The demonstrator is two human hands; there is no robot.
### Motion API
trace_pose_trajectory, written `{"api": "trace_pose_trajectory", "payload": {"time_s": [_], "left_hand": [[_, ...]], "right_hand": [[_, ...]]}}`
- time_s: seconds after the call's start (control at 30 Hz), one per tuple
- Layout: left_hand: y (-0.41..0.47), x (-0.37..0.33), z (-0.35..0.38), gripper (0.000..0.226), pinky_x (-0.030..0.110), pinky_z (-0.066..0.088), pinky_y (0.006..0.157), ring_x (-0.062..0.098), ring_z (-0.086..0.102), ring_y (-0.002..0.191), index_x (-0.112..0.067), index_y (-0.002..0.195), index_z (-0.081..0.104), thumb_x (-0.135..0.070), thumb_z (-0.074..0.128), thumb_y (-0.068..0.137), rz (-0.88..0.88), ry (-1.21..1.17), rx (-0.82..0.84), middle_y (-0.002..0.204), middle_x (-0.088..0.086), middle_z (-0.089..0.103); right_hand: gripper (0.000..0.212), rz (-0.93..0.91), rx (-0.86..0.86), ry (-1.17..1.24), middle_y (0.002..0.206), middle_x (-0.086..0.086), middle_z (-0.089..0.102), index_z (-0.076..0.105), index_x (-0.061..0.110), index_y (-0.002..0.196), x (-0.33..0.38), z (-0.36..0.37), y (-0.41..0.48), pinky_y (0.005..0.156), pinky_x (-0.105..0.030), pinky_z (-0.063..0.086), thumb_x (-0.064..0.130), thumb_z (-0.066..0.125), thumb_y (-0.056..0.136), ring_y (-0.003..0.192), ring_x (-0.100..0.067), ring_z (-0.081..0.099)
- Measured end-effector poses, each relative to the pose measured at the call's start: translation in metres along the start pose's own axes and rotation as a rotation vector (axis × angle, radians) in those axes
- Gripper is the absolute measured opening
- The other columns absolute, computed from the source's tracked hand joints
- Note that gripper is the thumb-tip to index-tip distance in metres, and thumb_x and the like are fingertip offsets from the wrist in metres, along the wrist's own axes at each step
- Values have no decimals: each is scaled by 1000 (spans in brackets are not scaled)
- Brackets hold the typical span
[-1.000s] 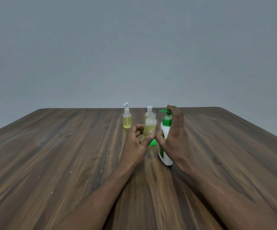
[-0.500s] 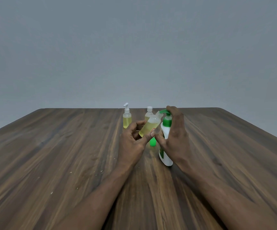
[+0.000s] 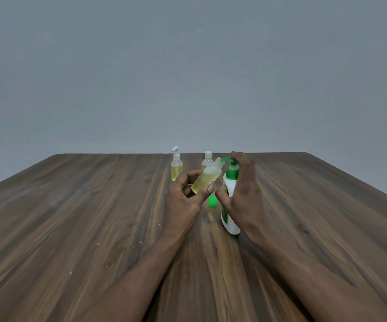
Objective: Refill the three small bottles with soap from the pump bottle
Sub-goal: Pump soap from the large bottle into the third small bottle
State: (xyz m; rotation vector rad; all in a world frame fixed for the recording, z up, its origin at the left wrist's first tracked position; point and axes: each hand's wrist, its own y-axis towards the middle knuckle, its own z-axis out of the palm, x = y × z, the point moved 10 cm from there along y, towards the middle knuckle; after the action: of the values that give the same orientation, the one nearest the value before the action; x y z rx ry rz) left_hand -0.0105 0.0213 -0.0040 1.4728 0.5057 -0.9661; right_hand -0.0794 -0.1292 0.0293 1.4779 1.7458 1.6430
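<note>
Small open bottle [image 3: 207,180]: held clear of the table [image 3: 95,217], tilted, neck pointing up and right. Its mouth sits just under the spout [image 3: 225,159] of the pump bottle [image 3: 229,185]. It is pale yellow through most of its length, so it looks largely full already.

Left hand [image 3: 183,203]: thumb and fingers curled round the lower half of the small open bottle, gripping it. Right hand [image 3: 243,194]: wrapped round the pump bottle, thumb on the near side, forefinger lying over the pump head. The pump bottle stands on the table, leaning slightly.

Change: a second ago the small open bottle was upright and low, in front of the pump bottle. Half a second ago it was leaning. Now it is tipped further and its neck is at the spout. The right hand has not moved from the pump head. Judgement: alignment is done, and the next press should send soap into this bottle.

Green cap [image 3: 212,202]: on the table between the two hands, presumably this bottle's own. Behind stand a spray-top bottle [image 3: 176,169] and a white-capped bottle [image 3: 207,160], both closed and holding yellow liquid. I cannot tell whether they have been topped up.

Not resolvable: whether spout and mouth touch, and whether any soap is flowing. The right hand hides most of the pump bottle. The label on the small open bottle is unreadable.
</note>
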Motion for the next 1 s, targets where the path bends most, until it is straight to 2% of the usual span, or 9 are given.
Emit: {"api": "trace_pose_trajectory", "payload": {"time_s": [0.17,0.37,0.47,0.57,0.63,0.7,0.83,0.9,1.0], "left_hand": [[1,1,0,34,24,58,81,14,75,97,-21,113,67,-15,82,83,7,19,4,108,-2,74],[2,3,0,35,27,59,84,14,74,98,-24,112,67,-17,83,81,11,31,6,109,-3,74],[2,8,-1,36,28,60,83,14,75,98,-21,112,67,-15,84,81,-4,23,6,109,-3,74],[2,10,1,35,31,61,84,15,75,97,-18,113,66,-13,82,83,-20,0,24,108,-3,74],[2,13,4,35,34,60,87,16,75,99,-14,115,66,-12,81,84,-35,-11,40,109,1,74],[2,15,7,34,31,59,88,16,73,103,-13,116,65,-11,80,85,-52,-16,53,111,1,74],[1,16,10,31,20,54,82,11,72,103,-16,114,66,-12,79,86,-71,-16,71,108,-2,77],[2,16,11,29,21,55,84,9,72,101,-18,112,67,-11,78,87,-80,-30,80,106,-5,78],[2,17,11,29,21,56,82,5,72,93,-12,112,68,-8,78,86,-83,-25,81,101,-6,77]], "right_hand": [[78,3,11,-18,137,1,44,30,28,139,0,1,1,79,0,38,16,79,79,109,7,44],[64,-17,-12,-28,116,14,41,40,22,127,1,-1,0,75,2,34,10,77,77,100,21,43],[63,-4,-2,-23,114,20,37,41,21,127,0,0,0,77,3,32,10,77,76,101,21,42],[68,9,6,-4,123,15,41,37,23,133,1,0,-1,79,3,33,13,78,79,106,21,42],[75,5,8,18,136,3,43,32,26,138,2,-1,0,82,2,34,14,77,80,114,16,42],[80,-7,4,19,144,-4,41,29,26,142,2,-2,0,87,2,34,10,77,80,124,0,45],[85,-47,17,-22,148,-13,37,32,9,148,4,-1,1,96,2,28,2,77,77,135,-16,37],[85,-39,43,-18,148,-11,37,31,9,150,5,-1,0,96,1,29,2,75,77,134,-12,38],[86,-32,50,-4,139,-5,42,30,13,151,7,-4,-2,88,1,33,3,74,78,119,12,40]]}}
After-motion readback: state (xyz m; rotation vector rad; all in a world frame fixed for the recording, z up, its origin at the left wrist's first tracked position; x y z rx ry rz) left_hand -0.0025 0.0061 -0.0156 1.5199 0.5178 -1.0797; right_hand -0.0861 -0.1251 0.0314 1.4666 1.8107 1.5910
